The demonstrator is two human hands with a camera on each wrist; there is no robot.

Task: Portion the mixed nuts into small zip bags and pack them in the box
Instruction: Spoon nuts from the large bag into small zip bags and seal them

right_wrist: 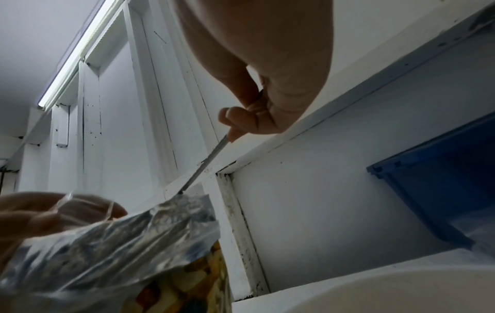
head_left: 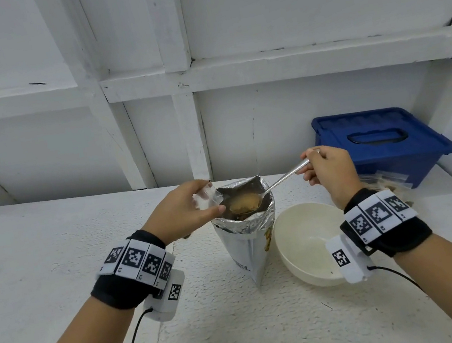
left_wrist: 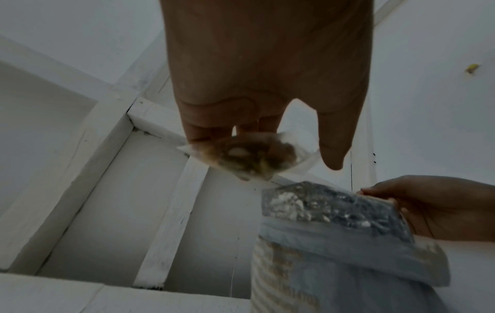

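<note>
A foil-lined bag of mixed nuts [head_left: 247, 228] stands open at the table's middle. My left hand [head_left: 186, 208] pinches a small clear zip bag [head_left: 206, 197] at the foil bag's left rim; the left wrist view shows some nuts in the zip bag [left_wrist: 249, 158]. My right hand [head_left: 327, 171] grips the handle of a metal spoon [head_left: 283, 177]. The spoon's bowl, heaped with nuts [head_left: 244, 203], hovers over the foil bag's mouth, just right of the zip bag. In the right wrist view the spoon [right_wrist: 206, 163] dips behind the foil rim [right_wrist: 128, 230].
An empty cream bowl [head_left: 307, 244] sits right of the foil bag. A blue lidded box [head_left: 380, 144] stands at the back right against the white wall, with several small zip bags [head_left: 382, 177] lying in front of it.
</note>
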